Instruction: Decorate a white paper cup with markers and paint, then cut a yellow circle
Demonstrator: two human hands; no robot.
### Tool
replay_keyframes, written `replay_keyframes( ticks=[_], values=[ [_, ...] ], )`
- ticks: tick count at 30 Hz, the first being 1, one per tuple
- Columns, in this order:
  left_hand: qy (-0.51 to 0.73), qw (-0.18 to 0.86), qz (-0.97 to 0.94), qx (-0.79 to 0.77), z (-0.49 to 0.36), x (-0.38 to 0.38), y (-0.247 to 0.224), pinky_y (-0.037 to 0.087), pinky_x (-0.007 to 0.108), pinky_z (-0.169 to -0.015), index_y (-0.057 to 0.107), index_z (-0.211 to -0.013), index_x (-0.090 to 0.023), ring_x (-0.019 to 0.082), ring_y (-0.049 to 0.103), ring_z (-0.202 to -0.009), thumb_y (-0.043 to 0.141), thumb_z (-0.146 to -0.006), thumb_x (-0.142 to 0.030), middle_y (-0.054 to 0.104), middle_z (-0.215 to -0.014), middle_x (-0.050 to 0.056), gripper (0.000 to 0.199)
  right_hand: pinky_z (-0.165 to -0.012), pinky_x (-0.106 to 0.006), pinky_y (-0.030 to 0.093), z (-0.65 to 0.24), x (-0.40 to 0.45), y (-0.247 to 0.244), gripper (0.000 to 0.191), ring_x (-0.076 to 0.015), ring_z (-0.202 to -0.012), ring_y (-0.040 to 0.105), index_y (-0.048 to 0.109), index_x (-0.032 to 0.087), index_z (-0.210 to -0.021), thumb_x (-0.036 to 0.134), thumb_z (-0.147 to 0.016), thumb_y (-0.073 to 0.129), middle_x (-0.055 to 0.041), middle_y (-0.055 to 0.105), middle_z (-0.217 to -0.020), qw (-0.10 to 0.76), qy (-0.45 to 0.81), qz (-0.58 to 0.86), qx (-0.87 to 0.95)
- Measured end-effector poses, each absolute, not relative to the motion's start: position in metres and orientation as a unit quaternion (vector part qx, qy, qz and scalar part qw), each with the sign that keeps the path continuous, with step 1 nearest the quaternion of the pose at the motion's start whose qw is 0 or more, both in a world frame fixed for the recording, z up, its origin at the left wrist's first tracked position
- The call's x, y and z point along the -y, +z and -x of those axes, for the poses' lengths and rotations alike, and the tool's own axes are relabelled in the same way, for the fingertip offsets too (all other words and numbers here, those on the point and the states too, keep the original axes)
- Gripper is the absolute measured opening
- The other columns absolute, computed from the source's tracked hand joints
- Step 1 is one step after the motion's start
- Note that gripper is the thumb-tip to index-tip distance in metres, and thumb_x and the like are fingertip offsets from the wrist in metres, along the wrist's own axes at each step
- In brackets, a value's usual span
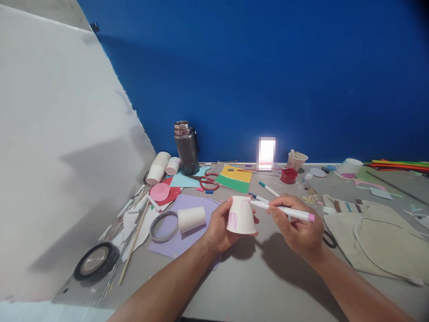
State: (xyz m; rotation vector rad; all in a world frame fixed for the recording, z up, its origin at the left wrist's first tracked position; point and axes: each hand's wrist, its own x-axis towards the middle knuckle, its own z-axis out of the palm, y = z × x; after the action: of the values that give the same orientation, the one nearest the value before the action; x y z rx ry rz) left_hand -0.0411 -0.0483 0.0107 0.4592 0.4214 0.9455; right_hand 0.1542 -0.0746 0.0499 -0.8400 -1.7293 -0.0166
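Observation:
My left hand [221, 228] is wrapped round a white paper cup [241, 215], held upside down above the table. Pink strokes mark the cup's lower left side, and a thin pink line runs near its top. Between the fingers of my right hand [300, 226] is a white marker [284, 211] with a pink end. The marker's tip meets the cup's upper right edge, or comes very close to it. Left of my left hand, another white paper cup [191, 219] lies on its side on a purple sheet [167, 246], beside a grey tape roll [164, 226].
A dark thermos [186, 150] stands at the back near stacked cups [158, 167]. Red-handled scissors [208, 182] lie by a yellow and green sheet [233, 180]. A red jar [288, 175] is further right. A cloth bag [385, 237] covers the right side; a wooden stick [134, 241] lies left.

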Motion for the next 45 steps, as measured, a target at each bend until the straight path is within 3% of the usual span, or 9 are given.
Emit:
replay_keyframes(
  ticks=[16, 24, 45],
  values=[
    [0.447, 0.847, -0.219, -0.187, 0.040, 0.049, 0.013, 0.065, 0.044, -0.061, 0.071, -0.125, -0.008, 0.031, 0.075, -0.080, 0.051, -0.101, -0.046, 0.075, -0.093, 0.016, 0.050, -0.060, -0.023, 0.050, -0.155, 0.076, 0.051, 0.011, -0.0123, -0.063, 0.067, 0.068, 0.023, -0.089, 0.019, -0.099, 0.063, 0.0026, 0.071, -0.074, 0.565, 0.011, 0.362, 0.741],
    [0.452, 0.846, -0.202, -0.196, 0.042, 0.050, 0.017, 0.065, 0.046, -0.062, 0.070, -0.130, -0.006, 0.030, 0.074, -0.080, 0.049, -0.101, -0.045, 0.074, -0.094, 0.014, 0.052, -0.053, -0.024, 0.046, -0.151, 0.079, 0.056, 0.015, -0.0114, -0.054, 0.059, 0.067, 0.022, -0.084, 0.017, -0.097, 0.062, 0.0033, 0.066, -0.066, 0.570, 0.036, 0.333, 0.750],
    [0.458, 0.833, -0.237, -0.200, 0.040, 0.049, 0.010, 0.066, 0.044, -0.064, 0.072, -0.128, -0.010, 0.029, 0.073, -0.083, 0.058, -0.099, -0.047, 0.074, -0.097, 0.014, 0.049, -0.052, -0.024, 0.046, -0.144, 0.083, 0.059, 0.013, -0.0118, -0.053, 0.058, 0.068, 0.022, -0.085, 0.016, -0.096, 0.063, 0.0032, 0.066, -0.064, 0.565, 0.051, 0.314, 0.761]
  ],
)
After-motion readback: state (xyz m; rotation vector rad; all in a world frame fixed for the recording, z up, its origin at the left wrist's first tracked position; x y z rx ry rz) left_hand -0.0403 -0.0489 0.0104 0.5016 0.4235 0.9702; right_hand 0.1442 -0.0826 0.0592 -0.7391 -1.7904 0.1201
